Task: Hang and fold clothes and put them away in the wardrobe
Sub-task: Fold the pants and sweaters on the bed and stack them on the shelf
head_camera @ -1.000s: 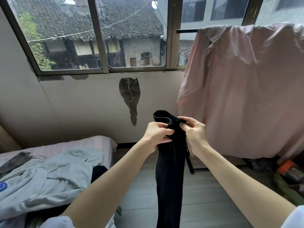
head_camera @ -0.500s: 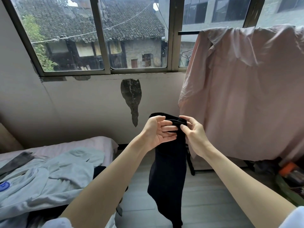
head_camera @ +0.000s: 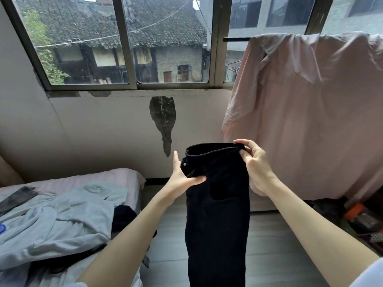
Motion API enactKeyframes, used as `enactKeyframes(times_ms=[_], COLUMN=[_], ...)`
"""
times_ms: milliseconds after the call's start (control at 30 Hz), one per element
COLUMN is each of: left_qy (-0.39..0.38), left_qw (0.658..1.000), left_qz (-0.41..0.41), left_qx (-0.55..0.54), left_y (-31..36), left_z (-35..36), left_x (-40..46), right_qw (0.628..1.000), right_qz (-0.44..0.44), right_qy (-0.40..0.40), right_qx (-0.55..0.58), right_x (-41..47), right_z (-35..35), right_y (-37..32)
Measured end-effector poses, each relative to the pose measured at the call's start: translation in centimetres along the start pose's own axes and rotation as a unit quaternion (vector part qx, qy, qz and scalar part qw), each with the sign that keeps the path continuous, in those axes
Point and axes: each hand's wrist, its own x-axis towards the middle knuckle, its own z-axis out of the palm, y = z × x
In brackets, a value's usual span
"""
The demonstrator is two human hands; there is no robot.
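A pair of black trousers [head_camera: 217, 214] hangs in front of me, waistband up and spread wide. My right hand [head_camera: 253, 162] pinches the right end of the waistband. My left hand [head_camera: 182, 177] is at the trousers' left edge just below the waistband, thumb across the front of the cloth and a finger pointing up; its other fingers are hidden behind the cloth. The legs hang straight down past the bottom of the view.
A pink shirt [head_camera: 310, 112] hangs over a dark rail [head_camera: 236, 39] at the right. At the left, a bed [head_camera: 116, 179] holds a crumpled grey garment [head_camera: 62, 216] and dark clothes. Clutter lies on the floor at far right. A window fills the wall ahead.
My hands have moved apart and the bunched waistband is now spread wide. My left hand has slid down to the trousers' left edge while the right kept its hold on the waistband.
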Motion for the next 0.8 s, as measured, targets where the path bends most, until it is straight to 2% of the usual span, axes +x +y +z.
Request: enactKeyframes(times_ms=[67, 167, 233, 333, 400, 500, 600, 800], left_qy=[0.024, 0.0, -0.013, 0.03, 0.065, 0.097, 0.144, 0.269], left_qw=[0.999, 0.995, 0.997, 1.0, 0.997, 0.991, 0.988, 0.962], left_qz=[-0.006, -0.042, -0.047, 0.0, 0.031, 0.057, 0.046, 0.039], left_qx=[-0.027, -0.092, -0.061, -0.005, 0.028, 0.064, 0.045, -0.021], left_y=[0.0, -0.5, -0.9, -1.5, -1.4, -1.7, -2.1, -2.9], left_z=[0.0, -0.8, -1.2, -1.1, -1.3, -2.3, -4.3, -11.8], left_x=[0.3, 0.3, -0.8, -2.9, -4.9, -7.9, -10.7, -17.4], right_qw=[1.0, 1.0, 0.999, 0.989, 0.979, 0.975, 0.975, 0.968], right_qz=[0.001, 0.001, -0.006, -0.061, -0.098, -0.118, -0.133, -0.171], right_qy=[-0.005, -0.009, -0.025, -0.03, -0.02, -0.032, -0.063, -0.142], right_qx=[0.003, 0.004, -0.025, -0.131, -0.177, -0.185, -0.168, -0.115], right_x=[-0.1, -0.1, -0.2, -0.2, -0.6, -1.2, -1.7, -4.1], right_z=[-0.3, -1.0, -0.8, 0.9, 2.9, 6.3, 10.1, 22.7], right_y=[0.1, 0.3, 0.6, 1.3, 1.5, 1.8, 2.1, 0.0])
